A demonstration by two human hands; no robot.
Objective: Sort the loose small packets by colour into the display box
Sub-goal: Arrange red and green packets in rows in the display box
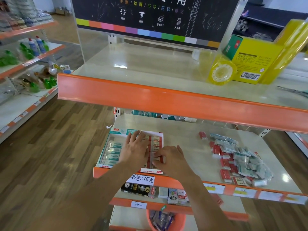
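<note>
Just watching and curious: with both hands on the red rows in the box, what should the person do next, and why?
Probably seat the packet that the right hand pinches into the red packets' row, while the left hand steadies its neighbours. Then reach to the loose pile on the right, where many red and teal packets remain unsorted.

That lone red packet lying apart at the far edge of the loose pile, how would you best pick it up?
Pinch the small red packet across its two long sides, coming straight down from above. It lies flat on the pale shelf, clear of the mixed red and teal packet pile, so both sides are free for fingertips. The right hand is nearer, I think.
</note>
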